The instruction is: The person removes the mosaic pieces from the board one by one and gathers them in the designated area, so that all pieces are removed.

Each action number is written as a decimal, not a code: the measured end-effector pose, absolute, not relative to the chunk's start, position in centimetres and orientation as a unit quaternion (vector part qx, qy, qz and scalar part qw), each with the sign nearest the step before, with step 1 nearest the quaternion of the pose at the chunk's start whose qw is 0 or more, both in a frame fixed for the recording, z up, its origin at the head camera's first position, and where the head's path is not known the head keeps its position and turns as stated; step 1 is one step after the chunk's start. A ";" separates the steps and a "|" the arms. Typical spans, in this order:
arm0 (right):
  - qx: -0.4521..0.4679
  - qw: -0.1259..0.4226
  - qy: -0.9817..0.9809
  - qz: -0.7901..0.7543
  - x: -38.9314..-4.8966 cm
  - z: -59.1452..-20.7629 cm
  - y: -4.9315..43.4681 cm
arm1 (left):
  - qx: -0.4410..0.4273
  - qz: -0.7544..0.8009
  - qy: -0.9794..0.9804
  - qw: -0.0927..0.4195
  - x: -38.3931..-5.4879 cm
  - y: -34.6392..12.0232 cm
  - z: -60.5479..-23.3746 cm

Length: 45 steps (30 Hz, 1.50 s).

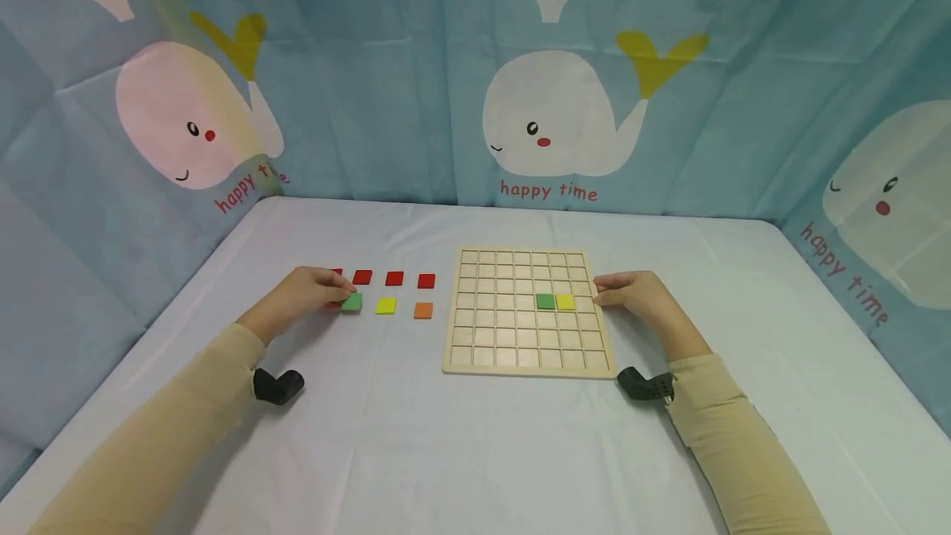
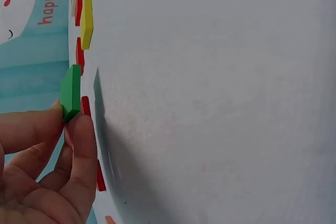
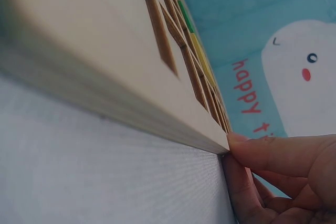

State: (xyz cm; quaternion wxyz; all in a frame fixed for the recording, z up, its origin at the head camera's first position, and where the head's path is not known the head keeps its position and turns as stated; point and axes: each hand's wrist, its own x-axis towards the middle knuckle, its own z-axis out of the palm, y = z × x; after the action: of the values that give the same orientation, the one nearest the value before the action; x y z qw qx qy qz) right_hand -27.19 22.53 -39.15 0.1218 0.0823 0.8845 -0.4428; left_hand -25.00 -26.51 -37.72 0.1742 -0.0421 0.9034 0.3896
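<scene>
My left hand pinches a green square tile by one edge between thumb and fingertip, and a shadow falls on the cloth beside it. On the right, my right hand grips the side edge of a wooden grid board, thumb on top and finger against the side in the right wrist view. Two tiles sit next to each other in the board's cells: a green one and a yellow one.
Left of the board, red tiles form a back row. A yellow tile and an orange tile lie in front of them. White cloth covers the table, with a blue whale-print curtain around it.
</scene>
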 end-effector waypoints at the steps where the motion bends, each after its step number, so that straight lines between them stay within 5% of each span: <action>1: 0.081 0.122 0.885 -0.442 -27.2 -39.1 22.5 | -0.045 0.390 0.903 0.175 -25.1 -26.6 -37.8; 33: 0.079 0.120 0.887 -0.438 -27.2 -39.4 22.5 | -0.062 0.374 0.910 0.171 -25.7 -26.5 -37.7; 45: 0.076 0.122 0.876 -0.461 -27.1 -39.3 22.5 | -0.038 0.399 0.909 0.115 -25.0 -19.1 -36.0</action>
State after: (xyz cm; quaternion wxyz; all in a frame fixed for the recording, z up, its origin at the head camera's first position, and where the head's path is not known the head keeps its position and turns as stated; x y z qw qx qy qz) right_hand -27.10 22.46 -39.29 0.1216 0.0763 0.8756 -0.4612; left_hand -25.03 -19.07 -36.05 0.1154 -0.0376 0.9090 0.3988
